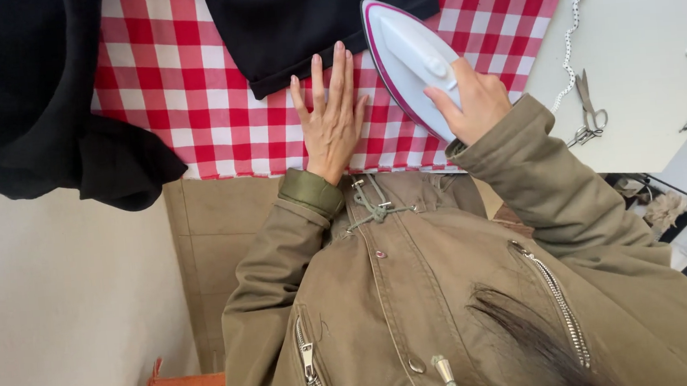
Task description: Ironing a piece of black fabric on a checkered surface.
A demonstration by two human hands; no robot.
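While the left hand (331,112) lies spread on the checked cloth (188,91), the right hand (471,97) grips the white iron (406,53).

I counted one white and pink iron (408,57) under my right hand (471,101), and one red and white checked cloth (188,91) beneath my left hand (331,120). Two black garments (25,95) lay on that cloth. One pair of scissors (588,112) sat on the white table (642,47).

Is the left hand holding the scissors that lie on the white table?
No, the left hand lies flat on the checked cloth, while the scissors rest untouched on the white table.
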